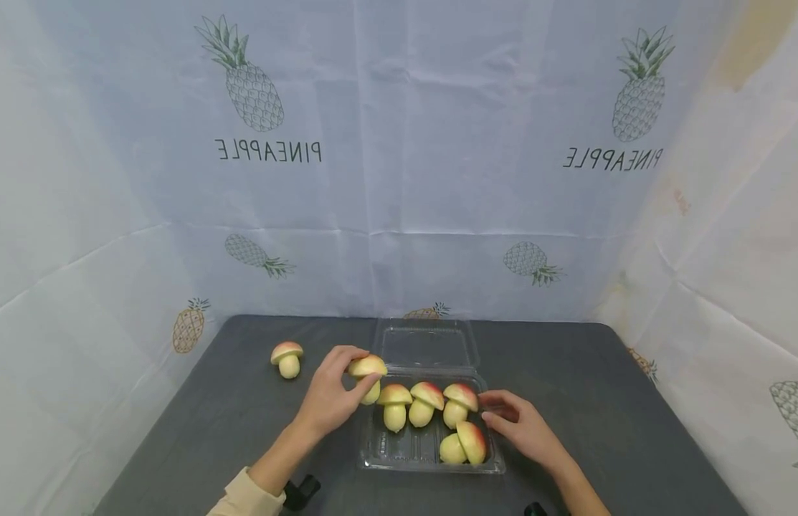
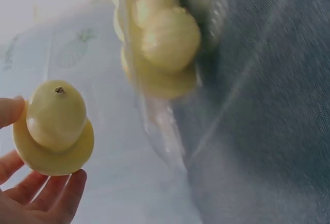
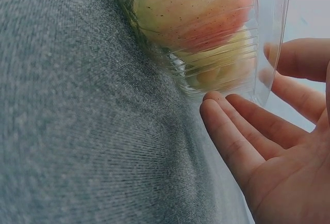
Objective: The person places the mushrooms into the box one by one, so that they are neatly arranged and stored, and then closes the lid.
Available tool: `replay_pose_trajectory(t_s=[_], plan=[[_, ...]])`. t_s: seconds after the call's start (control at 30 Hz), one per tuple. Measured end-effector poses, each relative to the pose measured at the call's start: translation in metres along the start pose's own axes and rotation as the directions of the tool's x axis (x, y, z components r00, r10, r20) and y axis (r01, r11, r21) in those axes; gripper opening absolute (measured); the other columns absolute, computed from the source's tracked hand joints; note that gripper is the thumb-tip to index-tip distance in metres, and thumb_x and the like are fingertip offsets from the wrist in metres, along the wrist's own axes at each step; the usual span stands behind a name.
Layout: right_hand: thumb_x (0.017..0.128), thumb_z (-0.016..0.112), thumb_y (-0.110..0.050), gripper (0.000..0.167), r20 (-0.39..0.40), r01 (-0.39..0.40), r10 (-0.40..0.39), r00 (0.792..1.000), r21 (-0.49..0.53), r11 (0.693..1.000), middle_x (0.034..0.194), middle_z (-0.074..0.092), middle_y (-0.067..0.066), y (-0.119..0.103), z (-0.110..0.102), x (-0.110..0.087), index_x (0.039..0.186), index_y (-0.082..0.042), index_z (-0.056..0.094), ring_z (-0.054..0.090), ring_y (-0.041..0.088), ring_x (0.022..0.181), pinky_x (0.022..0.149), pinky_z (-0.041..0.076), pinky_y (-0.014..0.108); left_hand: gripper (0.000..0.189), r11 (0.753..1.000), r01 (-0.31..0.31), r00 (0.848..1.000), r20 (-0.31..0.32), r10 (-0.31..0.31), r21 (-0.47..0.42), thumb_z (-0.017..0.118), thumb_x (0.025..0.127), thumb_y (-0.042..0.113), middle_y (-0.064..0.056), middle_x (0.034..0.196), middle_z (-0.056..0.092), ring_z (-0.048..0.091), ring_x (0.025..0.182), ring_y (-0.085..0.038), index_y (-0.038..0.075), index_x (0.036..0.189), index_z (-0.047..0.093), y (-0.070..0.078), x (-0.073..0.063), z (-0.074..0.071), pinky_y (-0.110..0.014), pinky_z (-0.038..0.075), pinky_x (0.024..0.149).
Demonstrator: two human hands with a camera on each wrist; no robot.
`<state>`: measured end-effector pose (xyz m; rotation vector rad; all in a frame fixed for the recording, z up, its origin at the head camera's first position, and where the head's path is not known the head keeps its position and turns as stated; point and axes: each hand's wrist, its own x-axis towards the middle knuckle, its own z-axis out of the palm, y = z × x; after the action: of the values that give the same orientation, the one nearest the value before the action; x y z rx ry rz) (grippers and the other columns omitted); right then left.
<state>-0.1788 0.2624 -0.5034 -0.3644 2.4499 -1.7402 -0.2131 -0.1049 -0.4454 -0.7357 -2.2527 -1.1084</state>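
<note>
My left hand (image 1: 332,396) grips a mushroom-shaped piece (image 1: 368,368) with a yellow stem and red-tinged cap, over the left edge of a clear plastic clamshell box (image 1: 431,469). In the left wrist view, thumb and fingers surround the cap of the mushroom (image 2: 58,118), its stem base facing the camera. Inside the box, three mushrooms (image 1: 421,407) stand in a row, and another mushroom (image 1: 466,444) lies tilted at the front right. My right hand (image 1: 518,426) rests by the box's right side; in the right wrist view its extended fingers (image 3: 227,126) are at the box's rim.
One more mushroom (image 1: 287,360) stands on the dark table (image 1: 566,373) at the back left. The box's transparent lid (image 1: 426,345) lies folded open behind it. White cloth (image 1: 399,172) with printed pineapples hangs behind and at both sides.
</note>
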Motion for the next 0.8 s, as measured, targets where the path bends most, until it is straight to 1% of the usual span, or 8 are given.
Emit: replay_pose_trajectory(t_s=[0.07, 0.17, 0.3, 0.4, 0.47, 0.63, 0.7, 0.8], plan=[[0.1, 0.067, -0.021, 0.045, -0.002, 0.001, -0.001, 1.0, 0.002, 1.0, 0.133, 0.057, 0.028, -0.001, 0.0, 0.0, 0.136, 0.003, 0.056, 0.067, 0.018, 0.108, 0.083, 0.058, 0.031, 0.036, 1.0, -0.02, 1.0, 0.005, 0.02, -0.012, 0.084, 0.086, 0.02, -0.002, 0.115, 0.062, 0.06, 0.098, -0.014, 0.01, 0.116, 0.068, 0.005, 0.001, 0.002, -0.036, 0.054, 0.078], [0.1, 0.067, -0.019, 0.045, 0.004, 0.012, -0.012, 1.0, 0.012, 1.0, 0.134, 0.056, 0.029, -0.002, -0.001, 0.0, 0.136, 0.004, 0.055, 0.067, 0.027, 0.111, 0.083, 0.058, 0.031, 0.035, 0.999, -0.033, 0.999, 0.01, 0.033, -0.031, 0.083, 0.087, 0.02, -0.001, 0.116, 0.062, 0.061, 0.099, -0.014, 0.01, 0.117, 0.068, 0.012, 0.001, 0.004, -0.035, 0.054, 0.079], [0.101, 0.066, -0.02, 0.045, 0.007, 0.018, -0.018, 1.0, 0.009, 1.0, 0.134, 0.056, 0.029, -0.002, -0.001, 0.0, 0.137, 0.005, 0.055, 0.067, 0.025, 0.111, 0.083, 0.058, 0.031, 0.034, 0.998, -0.03, 0.999, 0.018, 0.031, -0.062, 0.082, 0.088, 0.021, 0.0, 0.117, 0.061, 0.06, 0.098, -0.012, 0.011, 0.118, 0.068, 0.019, 0.001, 0.008, -0.035, 0.054, 0.079], [0.101, 0.066, -0.02, 0.044, 0.001, 0.012, -0.012, 1.0, 0.007, 1.0, 0.133, 0.057, 0.028, -0.001, -0.001, 0.0, 0.136, 0.004, 0.056, 0.067, 0.02, 0.109, 0.083, 0.059, 0.031, 0.034, 0.996, -0.031, 0.999, 0.032, 0.033, -0.08, 0.081, 0.089, 0.021, 0.0, 0.117, 0.061, 0.059, 0.097, -0.011, 0.012, 0.119, 0.067, 0.025, 0.002, 0.012, -0.035, 0.054, 0.078], [0.101, 0.066, -0.019, 0.044, 0.004, 0.021, -0.021, 1.0, 0.012, 1.0, 0.133, 0.057, 0.029, -0.002, -0.001, -0.001, 0.136, 0.005, 0.055, 0.067, 0.025, 0.11, 0.083, 0.059, 0.031, 0.034, 0.995, -0.033, 0.998, 0.044, 0.037, -0.096, 0.08, 0.09, 0.022, 0.0, 0.117, 0.061, 0.059, 0.097, -0.011, 0.012, 0.119, 0.067, 0.029, 0.001, 0.015, -0.035, 0.054, 0.078], [0.101, 0.065, -0.017, 0.044, 0.013, 0.033, -0.033, 0.999, 0.021, 0.999, 0.134, 0.056, 0.03, -0.004, -0.001, -0.001, 0.137, 0.006, 0.054, 0.066, 0.03, 0.112, 0.083, 0.058, 0.031, 0.033, 0.99, -0.024, 0.997, 0.072, 0.034, -0.138, 0.079, 0.091, 0.023, 0.002, 0.117, 0.06, 0.058, 0.097, -0.011, 0.013, 0.12, 0.067, 0.037, -0.003, 0.024, -0.035, 0.054, 0.077], [0.101, 0.065, -0.018, 0.044, 0.013, 0.032, -0.033, 0.999, 0.016, 0.999, 0.134, 0.056, 0.03, -0.003, -0.001, 0.0, 0.137, 0.006, 0.055, 0.066, 0.029, 0.111, 0.083, 0.058, 0.031, 0.033, 0.989, -0.015, 0.996, 0.083, 0.028, -0.146, 0.079, 0.091, 0.023, 0.002, 0.118, 0.06, 0.059, 0.098, -0.011, 0.013, 0.12, 0.067, 0.039, -0.005, 0.029, -0.035, 0.055, 0.077], [0.101, 0.066, -0.02, 0.044, 0.007, 0.01, -0.01, 1.0, 0.006, 1.0, 0.134, 0.056, 0.028, -0.002, -0.001, 0.0, 0.136, 0.004, 0.056, 0.066, 0.024, 0.11, 0.083, 0.058, 0.03, 0.033, 0.989, 0.001, 0.995, 0.1, 0.015, -0.151, 0.08, 0.091, 0.023, 0.004, 0.118, 0.06, 0.06, 0.101, -0.011, 0.013, 0.119, 0.067, 0.042, -0.009, 0.037, -0.033, 0.055, 0.08]])
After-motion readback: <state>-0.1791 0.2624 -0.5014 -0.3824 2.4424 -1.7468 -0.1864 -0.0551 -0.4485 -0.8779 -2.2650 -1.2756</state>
